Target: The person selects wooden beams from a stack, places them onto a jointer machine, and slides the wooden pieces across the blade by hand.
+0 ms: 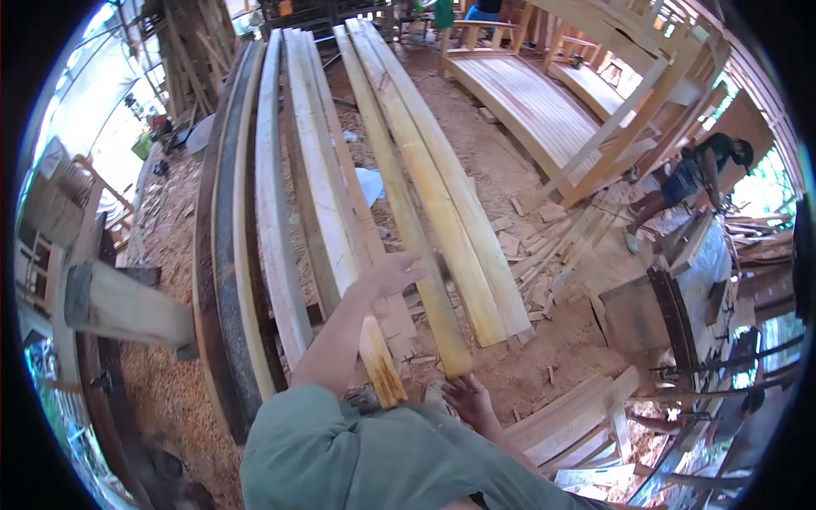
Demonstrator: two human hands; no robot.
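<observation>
Several long sawn wooden planks stretch away in front of me, side by side. My left hand [393, 274] reaches over a pale plank [327, 200], its fingers stretched out to the right. Its fingertips meet the left edge of a narrow yellowish plank [408, 229]; whether they press on it is unclear. Just below the near end of that yellowish plank is my right hand [469, 401], fingers apart and close to the end, perhaps touching it. Two wider yellow planks [463, 263] lie to the right. Under my left forearm a short plank end [380, 361] with a brown-stained tip sticks out.
Dark-edged planks [223, 246] lie on the left. A slatted wooden bed frame [527, 102] stands at the back right. A person [693, 174] bends over at the right. Wood offcuts [565, 246] and sawdust cover the ground; stacked boards [569, 421] lie at the lower right.
</observation>
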